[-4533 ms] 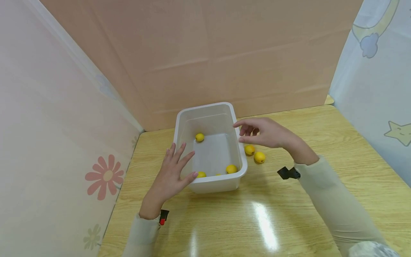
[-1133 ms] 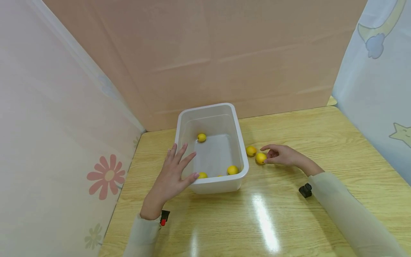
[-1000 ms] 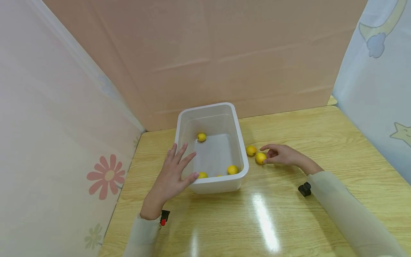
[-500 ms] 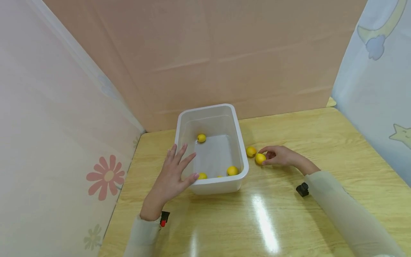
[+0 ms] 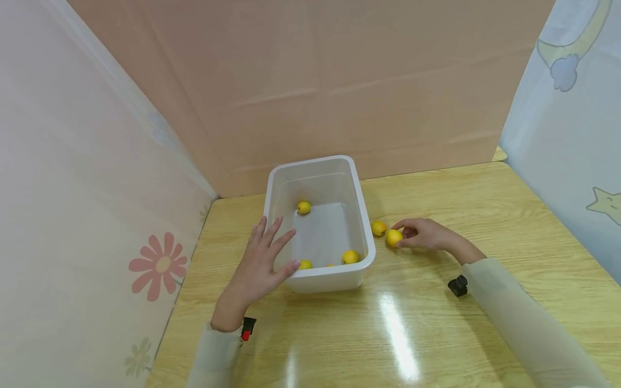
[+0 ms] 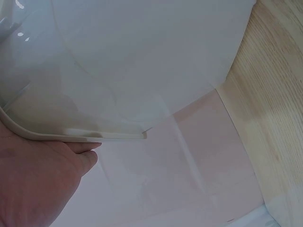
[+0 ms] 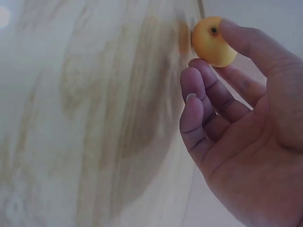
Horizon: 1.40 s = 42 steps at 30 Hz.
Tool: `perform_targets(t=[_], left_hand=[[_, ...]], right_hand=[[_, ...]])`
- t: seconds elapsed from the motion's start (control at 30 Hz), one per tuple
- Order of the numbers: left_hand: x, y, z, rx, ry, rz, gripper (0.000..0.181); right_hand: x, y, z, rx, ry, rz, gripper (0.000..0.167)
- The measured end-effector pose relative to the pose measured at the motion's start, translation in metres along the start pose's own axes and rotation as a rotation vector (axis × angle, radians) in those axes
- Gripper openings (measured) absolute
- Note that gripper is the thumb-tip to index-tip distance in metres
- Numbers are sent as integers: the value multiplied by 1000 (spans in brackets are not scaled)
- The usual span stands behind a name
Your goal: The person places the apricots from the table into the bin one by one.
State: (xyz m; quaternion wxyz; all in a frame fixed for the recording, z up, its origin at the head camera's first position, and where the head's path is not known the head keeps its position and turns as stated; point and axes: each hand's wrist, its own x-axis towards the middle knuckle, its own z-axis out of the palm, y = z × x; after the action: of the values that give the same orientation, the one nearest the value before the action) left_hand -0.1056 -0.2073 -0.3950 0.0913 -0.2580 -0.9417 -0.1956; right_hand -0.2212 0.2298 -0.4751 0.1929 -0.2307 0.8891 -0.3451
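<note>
Pinching the yellow fruit [image 5: 394, 238] between thumb and fingertips near three o'clock of the white bin [image 5: 330, 283], the right hand [image 5: 423, 235] should squeeze lightly, avoiding the second fruit [image 5: 378, 228] at its ten o'clock; the left hand [image 5: 257, 267], fingers spread, can steady the bin's eight.

A creased peach backdrop [image 5: 310, 81] rises at 12 o'clock behind a wood-grain table [image 5: 335, 339]. The pale left wall [image 5: 73, 178] bears a pink flower [image 5: 163, 264] at 8 o'clock; the bluish right wall [image 5: 553, 145] shows a moon [image 5: 584, 40] at 2, a star [image 5: 606, 205] at 3. White glare [image 5: 399, 337] streaks the tabletop toward 5 o'clock.
</note>
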Motion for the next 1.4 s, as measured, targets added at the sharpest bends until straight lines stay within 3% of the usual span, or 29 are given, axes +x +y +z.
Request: perform_targets(t=[0.2, 0.7, 1.4], left_hand=[[0, 0, -1, -3, 1, 6, 67], [0, 2, -4, -5, 2, 0, 66], [0, 3, -5, -9, -10, -12, 67]], right_hand=[[-3, -4, -9, -12, 26, -18, 51], [-13, -40, -41, -63, 130, -71, 45], [-17, -87, -71, -110, 157, -139, 44]])
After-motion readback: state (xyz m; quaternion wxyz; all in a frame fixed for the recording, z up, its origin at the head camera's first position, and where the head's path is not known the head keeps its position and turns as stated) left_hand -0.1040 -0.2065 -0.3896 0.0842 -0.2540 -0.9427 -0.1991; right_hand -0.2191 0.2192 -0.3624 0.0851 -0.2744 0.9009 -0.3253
